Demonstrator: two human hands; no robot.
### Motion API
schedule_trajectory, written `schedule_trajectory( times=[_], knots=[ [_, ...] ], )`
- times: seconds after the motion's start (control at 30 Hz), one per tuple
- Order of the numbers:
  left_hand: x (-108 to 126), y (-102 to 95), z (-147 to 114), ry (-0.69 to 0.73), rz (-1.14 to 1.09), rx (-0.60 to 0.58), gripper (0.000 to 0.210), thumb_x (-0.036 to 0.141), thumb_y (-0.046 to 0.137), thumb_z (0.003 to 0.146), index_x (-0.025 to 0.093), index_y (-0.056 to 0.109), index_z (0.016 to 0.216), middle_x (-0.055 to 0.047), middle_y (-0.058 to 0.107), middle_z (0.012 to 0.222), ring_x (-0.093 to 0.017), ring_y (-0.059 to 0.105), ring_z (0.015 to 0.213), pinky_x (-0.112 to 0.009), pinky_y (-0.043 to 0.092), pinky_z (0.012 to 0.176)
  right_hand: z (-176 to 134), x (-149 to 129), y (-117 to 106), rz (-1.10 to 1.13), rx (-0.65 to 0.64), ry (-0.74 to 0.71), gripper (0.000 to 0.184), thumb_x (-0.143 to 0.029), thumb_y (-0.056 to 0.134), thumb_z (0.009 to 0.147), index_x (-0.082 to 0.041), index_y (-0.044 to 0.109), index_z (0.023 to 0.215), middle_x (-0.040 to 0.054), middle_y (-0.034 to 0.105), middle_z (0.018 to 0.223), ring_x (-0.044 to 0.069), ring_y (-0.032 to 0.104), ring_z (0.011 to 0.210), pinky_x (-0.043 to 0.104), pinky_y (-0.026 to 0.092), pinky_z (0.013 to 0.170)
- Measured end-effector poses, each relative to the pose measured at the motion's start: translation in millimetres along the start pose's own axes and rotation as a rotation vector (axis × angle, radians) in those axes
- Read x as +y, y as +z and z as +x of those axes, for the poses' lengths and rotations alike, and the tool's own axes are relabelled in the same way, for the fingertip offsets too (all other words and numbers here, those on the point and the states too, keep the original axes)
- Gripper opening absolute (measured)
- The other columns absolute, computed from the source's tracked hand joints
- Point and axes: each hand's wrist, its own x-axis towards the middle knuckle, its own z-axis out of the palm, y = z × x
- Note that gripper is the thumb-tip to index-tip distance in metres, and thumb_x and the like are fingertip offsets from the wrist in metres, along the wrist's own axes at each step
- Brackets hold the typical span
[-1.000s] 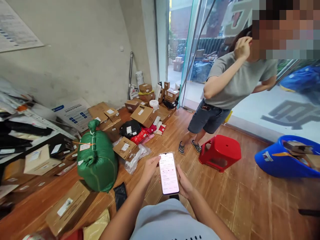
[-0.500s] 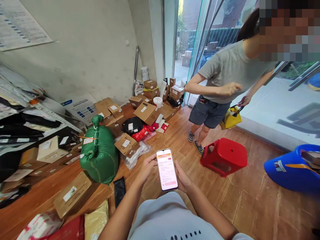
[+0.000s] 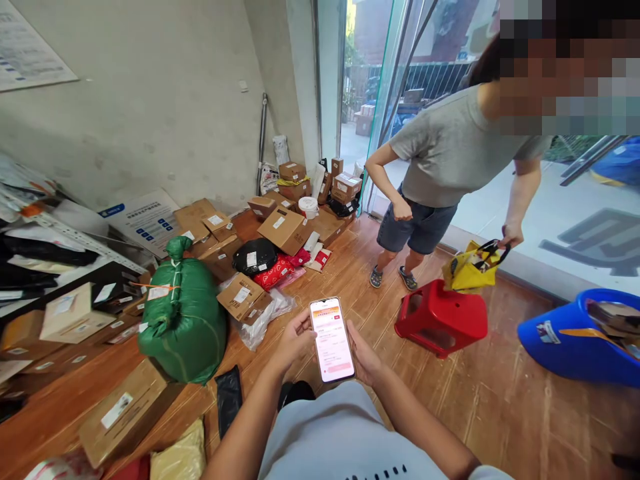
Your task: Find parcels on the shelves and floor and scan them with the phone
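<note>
1. Phone: The phone point(image 3: 332, 347) is upright in front of the wearer's shirt point(image 3: 325, 440), screen lit. An orange banner now heads the page; one second ago a different page was displayed.
2. Hands: The left hand point(image 3: 299, 339) grips the left edge, thumb at the screen border. The right hand point(image 3: 364, 357) supports the right edge. Both retain their hold, which suggests that attention remains on the screen.
3. Co-worker: The person point(image 3: 460, 153) has lowered the raised arm since one second ago. The yellow bag point(image 3: 475, 270) now overlaps the far edge of the red stool point(image 3: 450, 320); contact cannot be confirmed. The phone appears unaffected.
4. Surface: Boxes point(image 3: 284, 228) and a green sack point(image 3: 186, 320) occupy the wooden floor point(image 3: 500, 413) at left. A blue tub point(image 3: 555, 340) is at right.
5. Room: A bare wall point(image 3: 165, 100) meets glass panels point(image 3: 390, 80).
</note>
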Motion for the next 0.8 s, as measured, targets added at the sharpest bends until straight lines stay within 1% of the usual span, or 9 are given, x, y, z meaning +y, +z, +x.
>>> schedule_trajectory(
  times=[0.1,0.2,0.27,0.33,0.43,0.53,0.67,0.73,0.8],
  knots=[
    [7,-17.6,16,-0.012,-0.076,-0.017,0.057,0.02,0.06,0.07,0.019,0.06,0.126,-0.007,0.065,0.123,-0.028,0.057,0.115,-0.036,0.042,0.097,23,-8,3,-0.008,-0.012,0.026,0.071,-0.065,0.027,0.092,-0.012,0.056,0.127,0.016,0.074,0.102,0.028,0.072,0.086,0.046,0.048,0.09],
    [7,-50.0,39,-0.068,-0.158,-0.045,0.054,0.026,0.053,0.075,0.017,0.058,0.129,-0.01,0.067,0.116,-0.027,0.06,0.106,-0.034,0.047,0.084,58,-16,9,0.017,0.017,0.038,0.07,-0.064,0.03,0.092,-0.01,0.056,0.127,0.0173,0.074,0.104,0.028,0.072,0.088,0.046,0.048,0.091],
    [1,-85.2,61,-0.121,-0.226,0.011,0.053,0.029,0.054,0.077,0.016,0.057,0.129,-0.011,0.068,0.111,-0.025,0.063,0.097,-0.032,0.048,0.078,88,-21,12,0.051,0.054,0.032,0.067,-0.062,0.034,0.092,-0.01,0.058,0.125,0.0175,0.073,0.106,0.028,0.071,0.092,0.045,0.048,0.092],
    [-9,-133.1,94,-0.212,-0.318,0.155,0.052,0.03,0.057,0.078,0.017,0.057,0.128,-0.01,0.068,0.106,-0.021,0.064,0.088,-0.03,0.049,0.073,125,-28,12,0.097,0.088,0.03,0.064,-0.061,0.039,0.091,-0.01,0.06,0.123,0.0174,0.073,0.108,0.029,0.07,0.095,0.045,0.048,0.093],
    [-25,-224.4,162,-0.36,-0.407,0.392,0.046,0.032,0.058,0.081,0.018,0.057,0.124,-0.008,0.068,0.097,-0.017,0.064,0.076,-0.027,0.049,0.066,197,-44,5,0.189,0.128,0.048,0.063,-0.062,0.046,0.087,-0.012,0.062,0.121,0.0177,0.072,0.11,0.032,0.069,0.099,0.048,0.047,0.095],
    [-38,-327.9,250,-0.478,-0.425,0.563,0.035,0.032,0.059,0.083,0.014,0.059,0.113,-0.006,0.066,0.087,-0.015,0.062,0.069,-0.025,0.047,0.061,292,-62,-2,0.281,0.218,0.027,0.062,-0.064,0.057,0.08,-0.014,0.066,0.116,0.0165,0.073,0.109,0.034,0.068,0.101,0.05,0.045,0.099],
    [-53,-471.9,376,-0.625,-0.47,0.791,0.024,0.034,0.054,0.09,0.013,0.059,0.101,-0.002,0.062,0.084,-0.012,0.058,0.066,-0.026,0.048,0.061,448,-90,5,0.371,0.433,-0.041,0.058,-0.062,0.067,0.073,-0.018,0.068,0.11,0.013,0.074,0.106,0.034,0.066,0.106,0.053,0.042,0.103],
    [-64,-545.1,435,-0.692,-0.49,0.881,0.024,0.035,0.053,0.092,0.013,0.059,0.102,-0.003,0.062,0.089,-0.012,0.058,0.069,-0.028,0.05,0.063,532,-106,12,0.409,0.525,-0.047,0.059,-0.063,0.069,0.07,-0.019,0.069,0.109,0.0121,0.075,0.105,0.034,0.064,0.11,0.054,0.042,0.103],
    [-78,-618.3,491,-0.734,-0.51,0.945,0.024,0.033,0.055,0.091,0.014,0.058,0.105,-0.004,0.061,0.095,-0.013,0.059,0.075,-0.03,0.052,0.066,614,-120,12,0.422,0.596,-0.027,0.063,-0.066,0.068,0.069,-0.019,0.069,0.111,0.0128,0.074,0.106,0.035,0.062,0.113,0.054,0.042,0.103]
  ],
)
